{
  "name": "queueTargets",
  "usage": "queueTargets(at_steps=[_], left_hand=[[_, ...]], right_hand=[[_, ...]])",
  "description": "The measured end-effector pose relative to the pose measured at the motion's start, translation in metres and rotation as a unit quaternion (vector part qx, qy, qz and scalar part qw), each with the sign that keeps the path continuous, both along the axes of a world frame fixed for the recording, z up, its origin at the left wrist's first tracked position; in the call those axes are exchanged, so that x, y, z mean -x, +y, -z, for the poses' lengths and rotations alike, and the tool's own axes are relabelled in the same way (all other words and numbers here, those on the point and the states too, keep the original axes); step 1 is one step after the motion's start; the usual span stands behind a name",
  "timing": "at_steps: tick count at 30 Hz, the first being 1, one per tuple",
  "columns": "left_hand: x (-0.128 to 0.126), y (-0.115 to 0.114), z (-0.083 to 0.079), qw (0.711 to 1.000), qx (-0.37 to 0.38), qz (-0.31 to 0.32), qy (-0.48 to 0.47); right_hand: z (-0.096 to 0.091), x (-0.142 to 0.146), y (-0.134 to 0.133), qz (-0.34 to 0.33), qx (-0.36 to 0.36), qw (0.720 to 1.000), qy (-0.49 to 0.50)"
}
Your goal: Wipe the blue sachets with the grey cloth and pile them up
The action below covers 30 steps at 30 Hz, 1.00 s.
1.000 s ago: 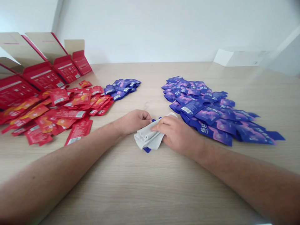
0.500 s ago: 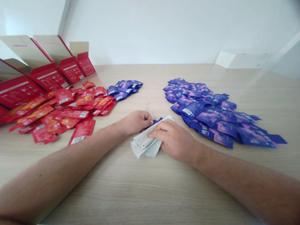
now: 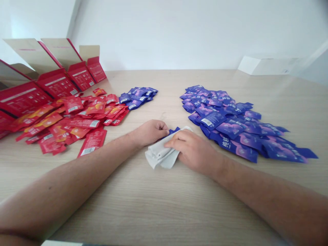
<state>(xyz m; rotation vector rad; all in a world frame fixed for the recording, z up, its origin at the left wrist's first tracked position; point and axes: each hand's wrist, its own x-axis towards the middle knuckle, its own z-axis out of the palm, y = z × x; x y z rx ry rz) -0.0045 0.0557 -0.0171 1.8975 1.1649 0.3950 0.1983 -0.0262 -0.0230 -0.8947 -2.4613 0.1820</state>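
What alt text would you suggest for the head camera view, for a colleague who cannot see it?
The left hand and right hand rest on a white cloth lying over a blue sachet on a wooden table, between piles of red sachets and blue sachets.

Bare left hand (image 3: 150, 133), bare right hand (image 3: 194, 152), bare forearms (image 3: 66, 184), fine dark hair (image 3: 84, 167)

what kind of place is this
Probably a small packing or product-sorting workspace: open red cartons stand beside a wooden table, with red sachets and blue sachets heaped in separate piles on it.
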Motion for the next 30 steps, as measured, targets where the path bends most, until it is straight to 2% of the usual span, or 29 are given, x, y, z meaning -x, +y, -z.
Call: queueTargets(at_steps=[2,3,6,8,12,14,17,18,21,22,26,27,30], left_hand=[[0.0,0.001,0.002,1.0,-0.008,-0.014,-0.005],[0.001,0.001,0.003,1.0,-0.007,-0.014,-0.005],[0.002,0.003,0.003,1.0,0.002,0.003,-0.007],[0.002,0.003,0.003,1.0,0.007,0.012,-0.012],[0.002,0.001,0.002,1.0,0.006,0.002,-0.016],[0.001,0.001,0.001,1.0,0.003,-0.001,-0.006],[0.001,0.0,0.001,1.0,0.0,0.006,0.005],[0.001,0.0,0.001,1.0,-0.001,0.003,0.003],[0.001,-0.001,0.002,1.0,0.002,-0.017,-0.004],[0.001,-0.001,0.001,1.0,0.002,-0.017,-0.003],[0.005,-0.004,-0.008,1.0,-0.01,-0.004,-0.007],[0.007,-0.003,-0.011,1.0,-0.008,-0.006,-0.015],[0.015,0.005,-0.022,0.998,0.0,-0.036,-0.047]], right_hand=[[0.0,-0.001,0.001,0.038,0.001,0.999,0.012],[0.0,0.0,0.001,0.034,0.003,0.999,0.012],[0.001,0.004,-0.002,-0.052,-0.001,0.999,-0.011],[0.002,0.004,-0.001,-0.07,-0.006,0.997,-0.019],[0.003,-0.002,0.007,0.036,-0.013,0.999,0.02],[0.003,-0.003,0.007,0.024,-0.009,0.999,0.024],[0.003,0.0,0.005,-0.044,-0.001,0.999,-0.001],[0.003,0.001,0.005,-0.04,0.0,0.999,-0.004],[0.001,0.003,0.004,0.037,0.002,0.999,0.011],[-0.001,0.005,0.002,0.046,0.005,0.999,0.012],[-0.008,0.013,-0.012,-0.065,0.035,0.997,-0.007],[-0.01,0.014,-0.014,-0.073,0.031,0.997,0.003],[-0.016,0.007,-0.015,-0.029,0.033,0.997,0.063]])
